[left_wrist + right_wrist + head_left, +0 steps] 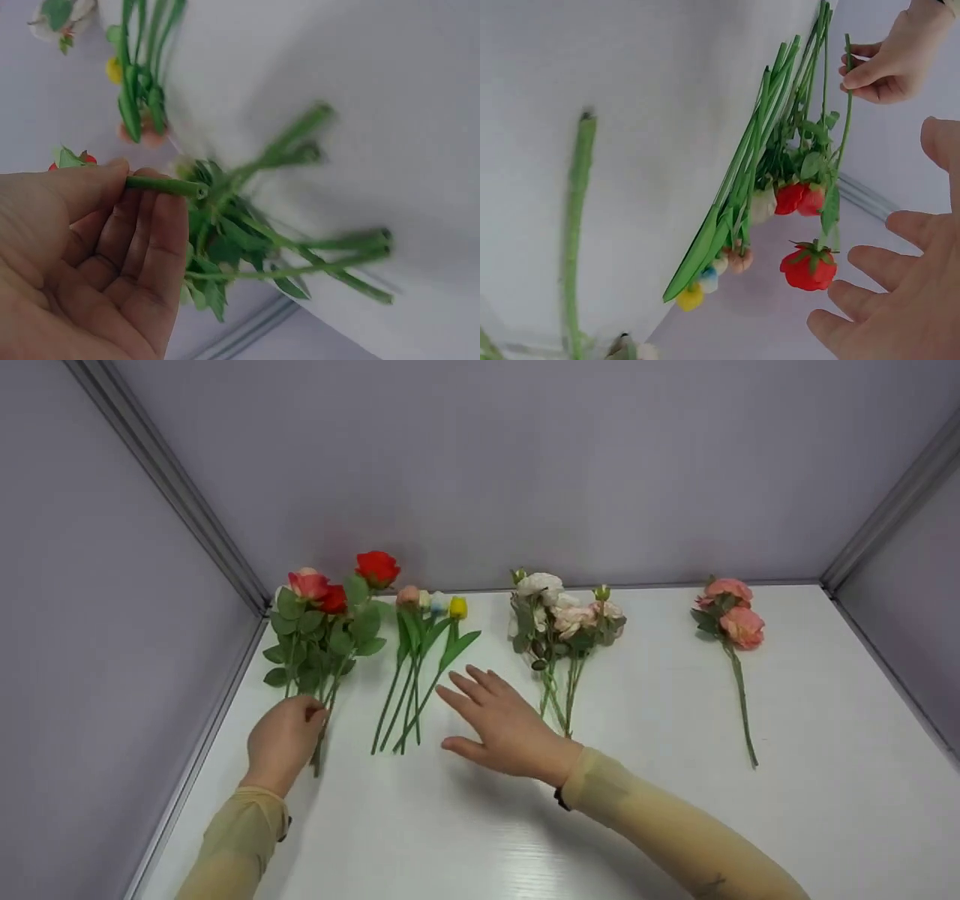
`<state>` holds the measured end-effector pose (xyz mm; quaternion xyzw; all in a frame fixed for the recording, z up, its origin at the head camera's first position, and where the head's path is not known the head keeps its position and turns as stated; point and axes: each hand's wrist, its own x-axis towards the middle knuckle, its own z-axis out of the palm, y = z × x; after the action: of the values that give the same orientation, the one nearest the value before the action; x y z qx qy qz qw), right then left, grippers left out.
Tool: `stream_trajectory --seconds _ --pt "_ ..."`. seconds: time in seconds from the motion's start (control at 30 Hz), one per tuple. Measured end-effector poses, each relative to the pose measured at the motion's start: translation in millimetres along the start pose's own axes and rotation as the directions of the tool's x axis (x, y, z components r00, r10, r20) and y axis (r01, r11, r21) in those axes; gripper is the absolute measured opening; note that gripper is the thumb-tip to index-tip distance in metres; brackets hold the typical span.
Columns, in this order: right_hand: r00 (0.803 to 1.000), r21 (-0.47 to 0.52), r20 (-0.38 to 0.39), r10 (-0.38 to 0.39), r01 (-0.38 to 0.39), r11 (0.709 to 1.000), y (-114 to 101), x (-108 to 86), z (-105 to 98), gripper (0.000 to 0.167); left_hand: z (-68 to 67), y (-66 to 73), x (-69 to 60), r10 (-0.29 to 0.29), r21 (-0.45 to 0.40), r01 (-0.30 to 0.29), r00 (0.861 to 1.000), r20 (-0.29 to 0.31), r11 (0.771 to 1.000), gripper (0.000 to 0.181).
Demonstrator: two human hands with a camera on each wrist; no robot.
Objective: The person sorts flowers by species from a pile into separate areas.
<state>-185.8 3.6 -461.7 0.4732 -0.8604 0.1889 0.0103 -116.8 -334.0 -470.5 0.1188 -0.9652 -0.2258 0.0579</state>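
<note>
My left hand [285, 741] pinches the stem end of a red rose [377, 568] between thumb and fingers; in the left wrist view the cut stem tip [166, 185] pokes out past the thumb. That rose is raised over a bunch of other roses [309, 585], red, pink and pale, lying on the white table [465, 847]. My right hand [511, 727] hovers with fingers spread and nothing in them. It is between the tulips [458, 608], whose heads are yellow, blue, cream and peach, and the white and pale pink peonies [541, 585], partly covering their stems.
Two coral peonies [742, 628] lie apart at the right of the table. Grey panel walls [510, 472] stand behind and at both sides, with metal corner posts [172, 472]. The flower heads at the back lie close to the rear wall.
</note>
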Motion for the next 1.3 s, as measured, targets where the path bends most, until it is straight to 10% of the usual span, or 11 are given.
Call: stream_trajectory --seconds 0.33,1.3 --pt "0.992 -0.055 0.114 -0.053 0.060 0.997 -20 10.8 21 0.069 10.0 -29.2 3.2 -0.089 0.032 0.088 0.996 0.032 0.996 0.015" --pt "0.989 -0.085 0.133 -0.064 0.076 0.993 -5 -5.5 30 0.058 18.8 -36.4 0.6 -0.113 -0.017 0.113 0.994 0.009 0.993 0.020"
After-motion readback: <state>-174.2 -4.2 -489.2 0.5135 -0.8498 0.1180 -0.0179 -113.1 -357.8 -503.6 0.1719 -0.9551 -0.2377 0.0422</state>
